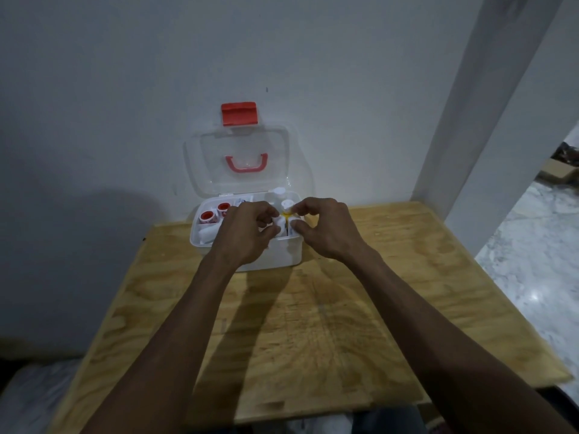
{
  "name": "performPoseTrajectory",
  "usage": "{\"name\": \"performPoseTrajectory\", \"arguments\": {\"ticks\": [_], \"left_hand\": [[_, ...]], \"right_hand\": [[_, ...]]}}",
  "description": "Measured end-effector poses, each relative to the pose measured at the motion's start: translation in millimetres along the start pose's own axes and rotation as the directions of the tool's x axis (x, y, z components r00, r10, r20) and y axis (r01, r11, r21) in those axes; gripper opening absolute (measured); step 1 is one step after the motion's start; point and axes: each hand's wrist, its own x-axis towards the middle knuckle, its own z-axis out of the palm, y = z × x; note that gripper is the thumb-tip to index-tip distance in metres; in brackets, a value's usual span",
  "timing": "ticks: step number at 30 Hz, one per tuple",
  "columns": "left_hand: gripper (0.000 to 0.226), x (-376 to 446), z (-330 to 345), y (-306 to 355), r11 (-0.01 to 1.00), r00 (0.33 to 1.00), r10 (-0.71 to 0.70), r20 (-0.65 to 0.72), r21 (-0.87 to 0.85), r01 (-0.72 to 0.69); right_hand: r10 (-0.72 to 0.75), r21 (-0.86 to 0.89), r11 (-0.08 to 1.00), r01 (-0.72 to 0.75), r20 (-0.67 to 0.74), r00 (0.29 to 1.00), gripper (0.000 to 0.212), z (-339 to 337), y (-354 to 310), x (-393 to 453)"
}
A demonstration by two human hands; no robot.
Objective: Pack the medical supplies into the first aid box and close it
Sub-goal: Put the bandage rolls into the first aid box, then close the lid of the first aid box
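Supplies fill the first aid box (pixel 269 256) at the table's far edge; the left hand (pixel 247 233) and right hand (pixel 326 228), fingers curled, tuck bottles (pixel 286 204) in; the lid (pixel 241 161) stands open.

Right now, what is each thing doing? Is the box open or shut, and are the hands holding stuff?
First aid box: open, standing on the wooden table, with supplies inside.
Clear lid: swung up, near the wall.
Red latch: undone, sticking up above the lid.
Two red-capped rolls: packed in the box's left side.
Left hand: curled over the box; what it touches is unclear.
Right hand: curled over the box; grip unclear.
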Motion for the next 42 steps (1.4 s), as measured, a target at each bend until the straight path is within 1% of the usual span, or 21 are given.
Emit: {"name": "performPoseTrajectory", "arguments": {"ticks": [3, 6, 9, 12, 15, 17, 19, 21, 24, 26, 33, 36, 40, 42], "left_hand": [[0.035, -1, -1, 0, 1.000, 1.000, -0.002, -0.010, -0.001, 0.002], [0.036, -1, -3, -1, 1.000, 0.999, 0.001, -0.046, -0.007, -0.001], [0.035, 1, -15, -4, 0.999, 0.986, 0.022, -0.165, -0.027, -0.027], [0.036, 12, -33, -12, 0.999, 0.943, 0.005, -0.332, -0.032, -0.016], [0.042, 29, -50, -26, 0.999, 0.898, -0.051, -0.438, -0.018, 0.048], [0.049, 40, -59, -37, 0.991, 0.873, -0.130, -0.471, -0.053, 0.119], [0.056, 50, -66, -46, 0.974, 0.851, -0.226, -0.474, -0.103, 0.202], [0.059, 59, -70, -53, 0.953, 0.845, -0.301, -0.442, -0.149, 0.262], [0.057, 70, -73, -58, 0.934, 0.856, -0.350, -0.381, -0.214, 0.287], [0.057, 75, -74, -60, 0.926, 0.856, -0.367, -0.365, -0.235, 0.296], [0.061, 73, -76, -59, 0.914, 0.843, -0.381, -0.380, -0.293, 0.282], [0.061, 64, -77, -55, 0.915, 0.843, -0.378, -0.382, -0.291, 0.278], [0.055, 41, -76, -51, 0.941, 0.878, -0.312, -0.363, -0.248, 0.231], [0.057, 29, -74, -51, 0.952, 0.896, -0.286, -0.340, -0.205, 0.226]], "right_hand": [[0.002, 0.006, 1.000, -0.002, -0.001, 1.000, 0.030, -1, -1, 0], [0.000, 0.014, 1.000, 0.000, -0.039, 0.999, 0.029, -5, -4, 2], [0.008, 0.047, 0.999, -0.003, -0.110, 0.994, 0.029, -11, -10, 14], [0.034, 0.102, 0.995, -0.014, -0.196, 0.980, 0.030, -16, -20, 36], [0.073, 0.134, 0.990, -0.041, -0.244, 0.967, 0.037, -16, -28, 62], [0.107, 0.158, 0.985, -0.070, -0.245, 0.964, 0.043, -14, -33, 79], [0.136, 0.190, 0.978, -0.089, -0.251, 0.958, 0.048, -11, -36, 93], [0.172, 0.235, 0.966, -0.112, -0.254, 0.952, 0.051, -7, -38, 104], [0.218, 0.303, 0.942, -0.143, -0.232, 0.948, 0.050, -1, -39, 115], [0.231, 0.327, 0.933, -0.151, -0.223, 0.947, 0.048, 1, -39, 118], [0.242, 0.337, 0.928, -0.158, -0.224, 0.944, 0.043, -1, -40, 117], [0.206, 0.293, 0.947, -0.135, -0.229, 0.951, 0.041, -3, -42, 107], [0.124, 0.214, 0.973, -0.084, -0.180, 0.976, 0.042, 1, -45, 85], [0.111, 0.219, 0.973, -0.075, -0.158, 0.981, 0.041, 4, -44, 70]]}}
